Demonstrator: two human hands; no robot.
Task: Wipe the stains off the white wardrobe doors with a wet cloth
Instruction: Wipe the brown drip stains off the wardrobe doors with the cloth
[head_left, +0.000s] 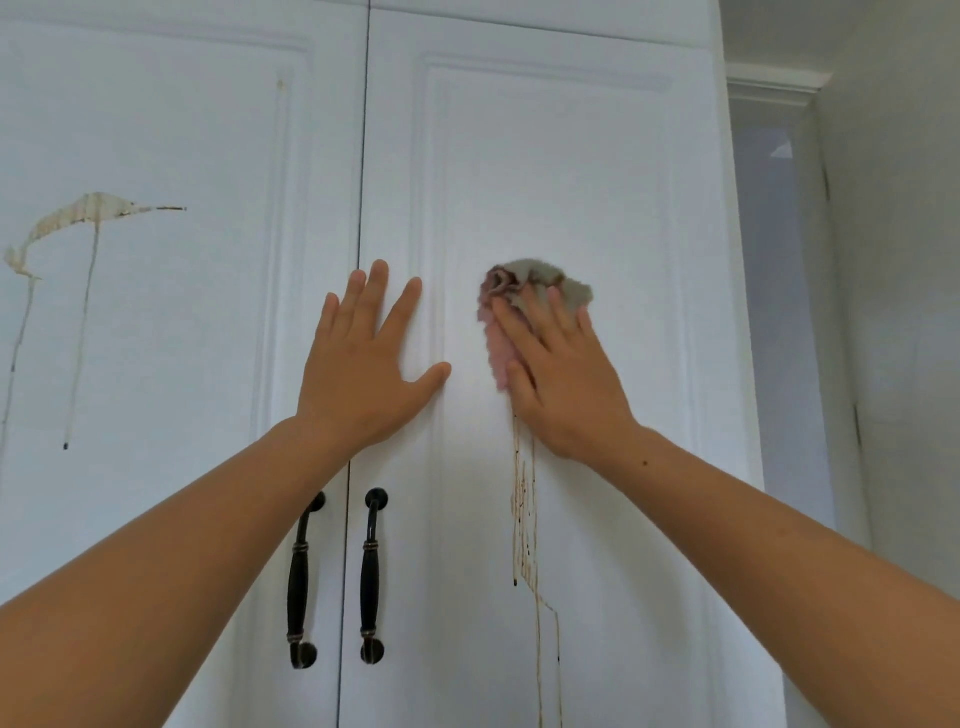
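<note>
The cloth (540, 275), a bunched rag that is grey above and pink at its left edge, sits flat against the inset panel of the right wardrobe door (571, 182). The right hand (561, 379) lies over its lower part with fingers straight and slightly spread, pressing it to the wood rather than curling round it. The cloth shows above the fingertips and along the hand's left side, beside the thumb.

The left hand (363, 358) is near the cloth, level with it and not touching it. It is open, 5 fingers fanned, palm flat across the seam where the 2 doors meet, with the thumb pointing toward the cloth.

A brown drip stain (522, 509) starts just under the heel of the right hand and runs down the right door in several thin trails (dark beads dot them) to the bottom edge of the view. On the left wardrobe door (182, 130), well apart from both hands, a pale yellowish smear (88, 213) stretches sideways, and thin runs fall from it.

Below the left forearm, 2 black handles (304, 577) (371, 577) hang upright on either side of the seam. A pale wall (893, 312) stands to the right of the wardrobe.
</note>
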